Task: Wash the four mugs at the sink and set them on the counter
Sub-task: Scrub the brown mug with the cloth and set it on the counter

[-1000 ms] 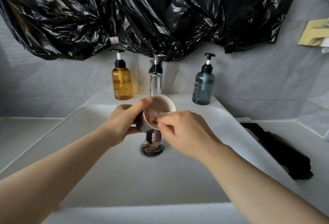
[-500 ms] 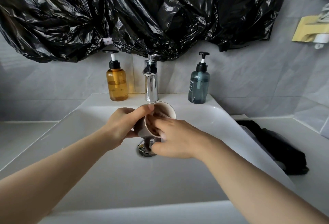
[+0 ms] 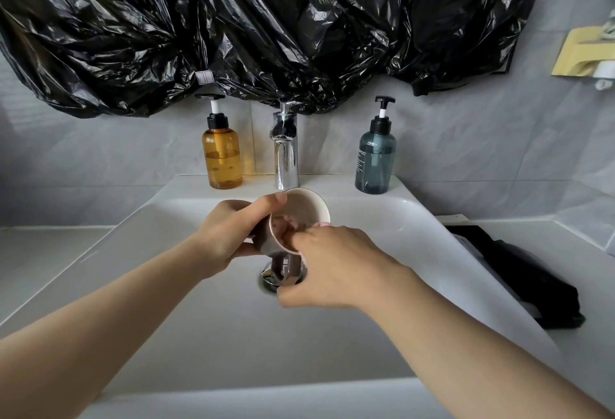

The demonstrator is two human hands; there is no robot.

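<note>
My two bare forearms reach in from the near edge, over the white sink (image 3: 416, 215). My right hand (image 3: 332, 265) is the nearer one: its fingers curl over the near lip of the mug (image 3: 309, 209) and tuck inside, against the pale inner wall, while the thumb sits low beside the mug's handle. I cannot tell whether the thumb touches the handle.

Just left of it, my left hand (image 3: 229, 235) grips the mug's dark outer wall, thumb laid along the top up to the rim and the other fingers wrapped underneath. The mug lies between the two hands, tipped on its side with its mouth turned toward me and to the right and its handle hanging down. It is held up off the basin, over the chrome drain (image 3: 266, 280), which shows partly behind the handle.

Past the mug, on the far ledge of the sink, a chrome faucet (image 3: 284, 159) stands in the middle, with an amber pump bottle (image 3: 222, 159) to its left and a teal pump bottle (image 3: 376, 159) to its right. A black cloth (image 3: 532, 279) lies bunched on the counter (image 3: 595, 252) to the right of the basin. Crumpled black plastic sheeting (image 3: 266, 36) hangs across the grey tiled wall above the faucet.
</note>
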